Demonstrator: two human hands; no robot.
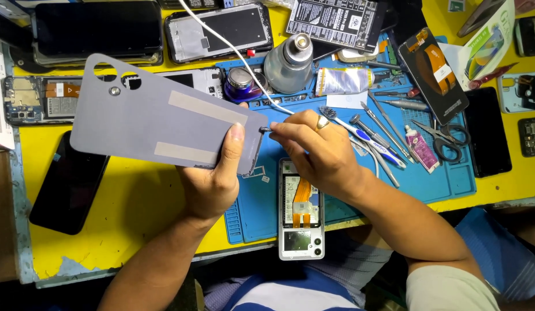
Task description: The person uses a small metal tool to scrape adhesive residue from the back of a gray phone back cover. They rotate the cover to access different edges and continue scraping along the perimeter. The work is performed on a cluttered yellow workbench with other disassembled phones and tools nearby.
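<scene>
My left hand (213,181) grips the grey back cover (164,118), long axis running 10-to-4 o'clock, while my right hand (316,152) pinches narrowly at its 3 o'clock edge.

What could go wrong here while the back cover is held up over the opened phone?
The right hand pinches something tiny at the edge of the grey back cover that the left hand holds; dropped, it could vanish among the tools. The opened phone overhangs the table edge and might get knocked off.
</scene>
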